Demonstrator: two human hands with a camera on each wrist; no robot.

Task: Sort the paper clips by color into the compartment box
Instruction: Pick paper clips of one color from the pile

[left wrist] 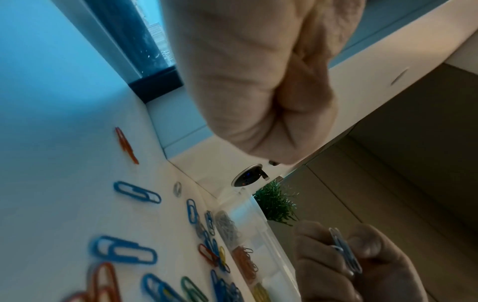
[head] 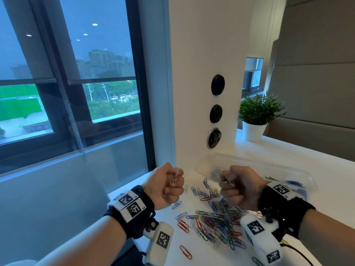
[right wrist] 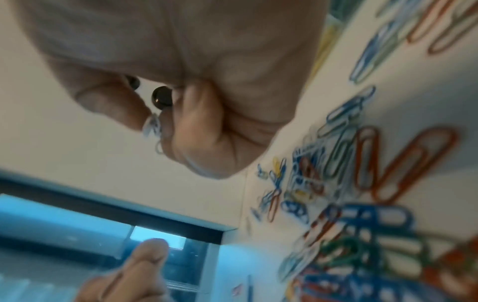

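Observation:
Both hands hover above the white table, fingers curled. My left hand (head: 175, 179) pinches a few white paper clips (head: 175, 176) between thumb and forefinger. My right hand (head: 226, 181) pinches white clips (head: 229, 181) too; the same clips (right wrist: 152, 127) show in the right wrist view and again as clips (left wrist: 345, 252) in the left wrist view. A mixed pile of red, blue, green and yellow clips (head: 217, 225) lies on the table below the hands. Behind them stands the clear compartment box (head: 249, 161); its cells hold white clips (left wrist: 227, 226), orange clips (left wrist: 244, 261) and yellow clips (left wrist: 261, 292).
A white pillar with round sockets (head: 214, 138) rises just behind the box. A potted plant (head: 257, 116) stands at the back right. The table's left edge (head: 123, 187) drops off beside my left wrist. Loose red clips (head: 185, 252) lie near the front.

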